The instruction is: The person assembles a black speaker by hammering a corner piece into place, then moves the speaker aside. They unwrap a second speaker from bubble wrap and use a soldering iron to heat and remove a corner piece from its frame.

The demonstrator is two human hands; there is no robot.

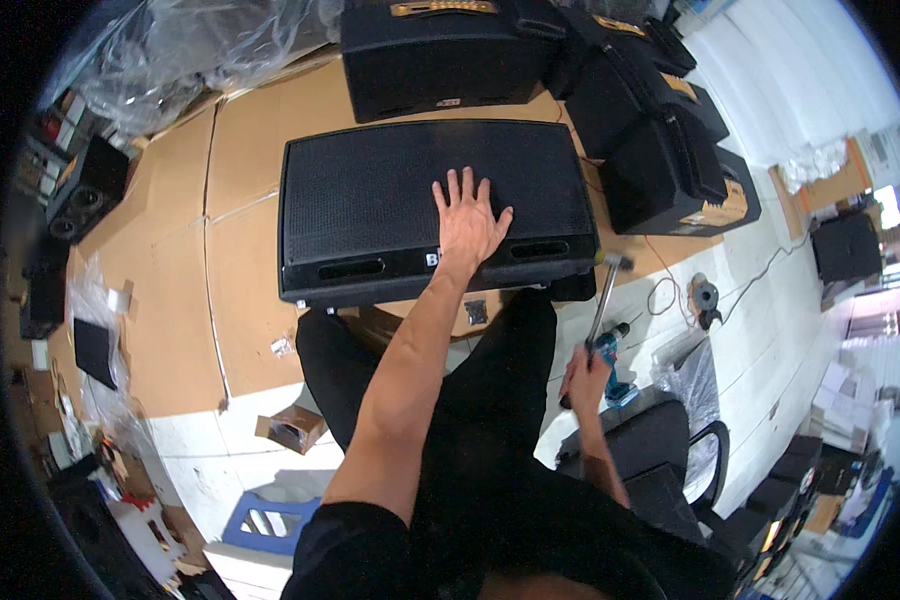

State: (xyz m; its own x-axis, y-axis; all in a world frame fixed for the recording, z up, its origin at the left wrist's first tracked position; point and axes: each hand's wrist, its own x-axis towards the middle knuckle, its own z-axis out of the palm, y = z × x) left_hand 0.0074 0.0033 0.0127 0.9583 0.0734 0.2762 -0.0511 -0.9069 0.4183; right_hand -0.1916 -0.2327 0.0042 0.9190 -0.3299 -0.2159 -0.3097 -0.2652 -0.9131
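A large black speaker cabinet (370, 190) with a mesh grille lies in front of my knees, two slots along its near edge. My left hand (467, 225) rests flat on the grille, right of its middle, fingers spread and holding nothing. In my right hand (584, 380) is a hammer (604, 300), gripped by the end of its handle. The hammer's head, with a yellowish face, is up at the cabinet's near right corner; whether it touches cannot be told. A teal cordless drill (613, 358) is just beyond my right hand.
Brown cardboard (160, 300) covers the floor under the cabinet. More black cabinets (440, 75) stand at the back and right. A cable spool (705, 295) and loose cable lie right. A black chair (630, 440) is near my right arm; a small open carton (295, 430) sits left.
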